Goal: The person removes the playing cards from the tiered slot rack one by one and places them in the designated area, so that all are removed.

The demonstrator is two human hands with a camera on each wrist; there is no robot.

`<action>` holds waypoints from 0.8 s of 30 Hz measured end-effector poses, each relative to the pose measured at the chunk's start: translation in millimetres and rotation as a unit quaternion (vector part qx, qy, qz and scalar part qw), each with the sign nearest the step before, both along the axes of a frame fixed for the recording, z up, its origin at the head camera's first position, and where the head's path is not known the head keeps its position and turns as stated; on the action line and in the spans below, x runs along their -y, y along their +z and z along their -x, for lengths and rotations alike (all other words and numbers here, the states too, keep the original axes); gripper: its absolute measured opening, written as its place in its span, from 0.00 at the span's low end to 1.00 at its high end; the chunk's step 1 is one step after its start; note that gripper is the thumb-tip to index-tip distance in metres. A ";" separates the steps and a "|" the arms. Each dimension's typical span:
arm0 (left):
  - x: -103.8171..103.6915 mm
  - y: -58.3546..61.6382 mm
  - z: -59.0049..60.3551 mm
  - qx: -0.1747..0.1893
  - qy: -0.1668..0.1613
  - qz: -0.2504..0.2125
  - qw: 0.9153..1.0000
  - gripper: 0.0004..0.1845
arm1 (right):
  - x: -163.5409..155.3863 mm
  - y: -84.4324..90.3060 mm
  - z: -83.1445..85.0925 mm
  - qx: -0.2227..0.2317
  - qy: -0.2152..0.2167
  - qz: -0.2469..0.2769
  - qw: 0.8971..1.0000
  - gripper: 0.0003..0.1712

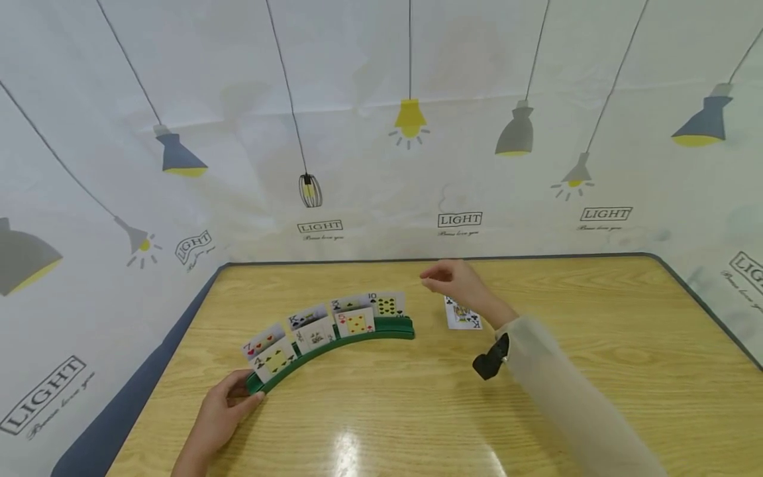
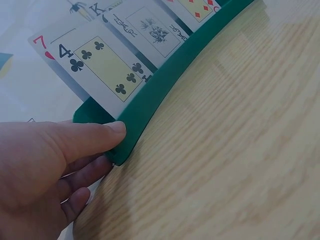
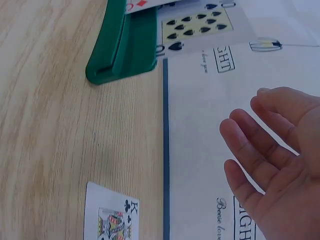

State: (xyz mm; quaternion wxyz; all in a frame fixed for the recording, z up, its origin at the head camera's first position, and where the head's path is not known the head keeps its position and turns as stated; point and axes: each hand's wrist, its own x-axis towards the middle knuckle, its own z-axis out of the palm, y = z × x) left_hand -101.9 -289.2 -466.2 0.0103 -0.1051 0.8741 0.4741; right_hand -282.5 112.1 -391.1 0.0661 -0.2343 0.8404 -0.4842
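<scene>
A curved green card holder [image 1: 393, 326] stands on the table with two rows of playing cards in it. My left hand [image 1: 217, 411] pinches its near left end, thumb in front and fingers behind. At that end the four of clubs [image 2: 102, 75] stands before a seven of hearts [image 1: 262, 339]. Further along come a joker [image 1: 316, 338], a diamond card [image 1: 356, 323] and, at the far right end, the ten of spades [image 3: 197, 25]. My right hand [image 1: 459, 285] hovers with loosely bent fingers and nothing in them. Below it a king of clubs [image 3: 112, 217] lies face up, partly hidden in the head view.
The wooden table [image 1: 369, 411] has a dark edge at the back and sides. Behind it hangs a pale wall cover [image 1: 369, 59] printed with lamps. A dark wrist strap [image 1: 491, 359] sits at the right sleeve.
</scene>
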 end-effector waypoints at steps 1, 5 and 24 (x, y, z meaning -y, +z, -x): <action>-0.1 0.3 -0.2 0.002 0.001 0.000 1.000 0.22 | 2.2 0.6 -2.2 -0.003 0.005 0.001 1.000 0.14; -0.4 1.2 -1.5 0.001 0.001 0.003 1.000 0.22 | 10.2 1.5 -8.7 -0.027 0.029 0.008 0.999 0.13; -1.7 1.6 -1.5 0.004 0.005 0.001 1.000 0.22 | 29.7 17.6 -33.2 -0.035 0.054 -0.003 0.998 0.13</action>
